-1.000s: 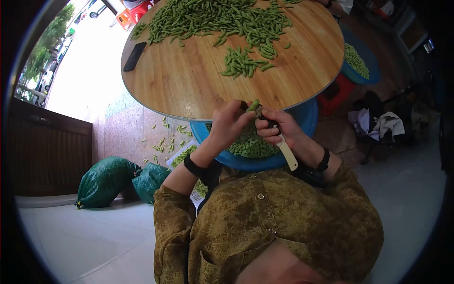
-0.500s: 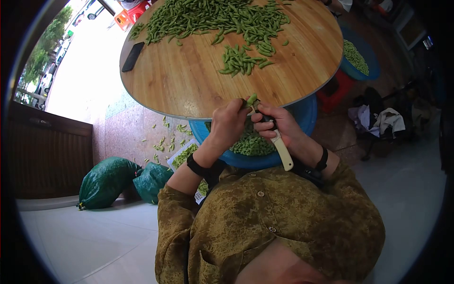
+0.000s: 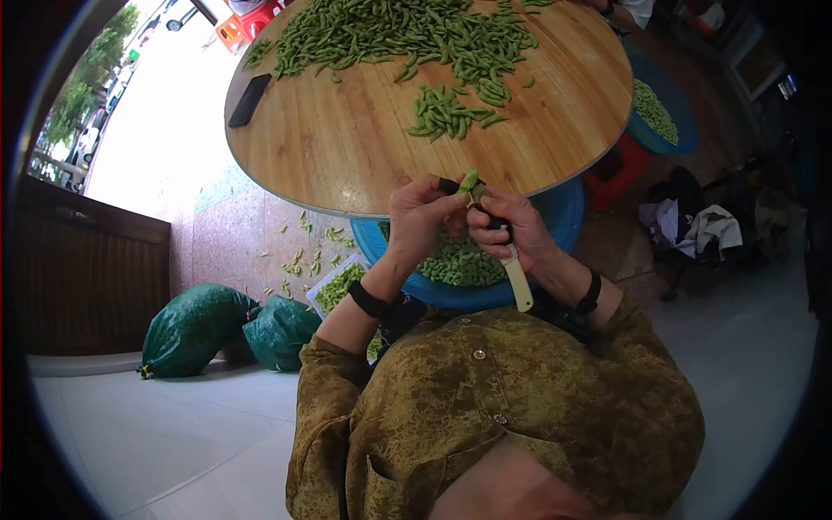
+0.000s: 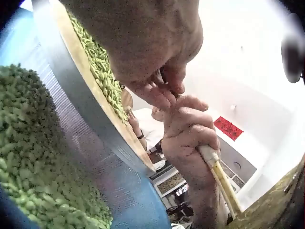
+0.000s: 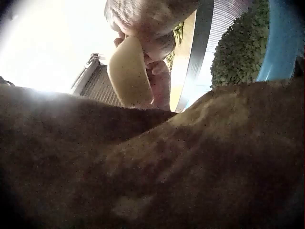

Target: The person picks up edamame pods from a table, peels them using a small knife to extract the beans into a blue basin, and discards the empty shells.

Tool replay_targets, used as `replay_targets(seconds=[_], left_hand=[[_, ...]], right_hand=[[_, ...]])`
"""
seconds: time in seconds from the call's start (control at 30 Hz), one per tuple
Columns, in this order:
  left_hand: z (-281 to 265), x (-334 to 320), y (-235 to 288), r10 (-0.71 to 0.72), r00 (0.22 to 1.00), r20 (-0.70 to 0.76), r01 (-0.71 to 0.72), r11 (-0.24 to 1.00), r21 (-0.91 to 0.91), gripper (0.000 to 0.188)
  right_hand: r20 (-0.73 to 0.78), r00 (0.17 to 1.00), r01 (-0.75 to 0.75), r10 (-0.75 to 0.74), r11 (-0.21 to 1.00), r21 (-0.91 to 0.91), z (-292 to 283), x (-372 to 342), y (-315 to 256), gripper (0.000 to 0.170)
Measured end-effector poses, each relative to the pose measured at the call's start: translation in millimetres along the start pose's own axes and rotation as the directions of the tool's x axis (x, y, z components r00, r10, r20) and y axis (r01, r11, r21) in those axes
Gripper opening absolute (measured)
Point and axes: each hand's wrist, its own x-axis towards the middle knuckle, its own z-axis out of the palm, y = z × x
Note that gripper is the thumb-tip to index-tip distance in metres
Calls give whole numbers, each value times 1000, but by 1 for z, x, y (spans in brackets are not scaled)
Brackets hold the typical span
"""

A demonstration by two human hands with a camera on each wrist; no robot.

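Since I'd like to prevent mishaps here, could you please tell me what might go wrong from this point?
The left hand pinches a green pod right beside the right hand, which grips a cream-handled tool. A slip might nick a finger, though the tool's working end is hard to make out.

Bits of pod could also drop into the blue basin below and mix with the shelled beans.

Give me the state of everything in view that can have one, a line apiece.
Left hand: pinching a green pod
Green pod: held up; split or whole, cannot tell
Right hand: gripping the cream-handled tool
Cream-handled tool: gripped, handle end pointing down in the head view
Wooden table: partly covered by heaped pods
Near blue basin: holding green beans
Left green sack: bulging, on the floor
Black slab: lying flat
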Motion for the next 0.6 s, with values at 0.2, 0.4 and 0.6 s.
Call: replay_targets(seconds=[0.2,0.4,0.6], left_hand=[[6,3,3,25,1000,1,-25,997,-75,7],[8,2,6,-32,999,18,33,998,-60,6],[0,-5,3,-28,1000,13,27,999,42,8]], right_hand=[[75,997,26,-28,999,22,0,0,-4,17],[-19,996,78,-89,943,-325,1,-1,-7,18],[-12,997,65,-75,926,-373,0,-5,-8,20]])
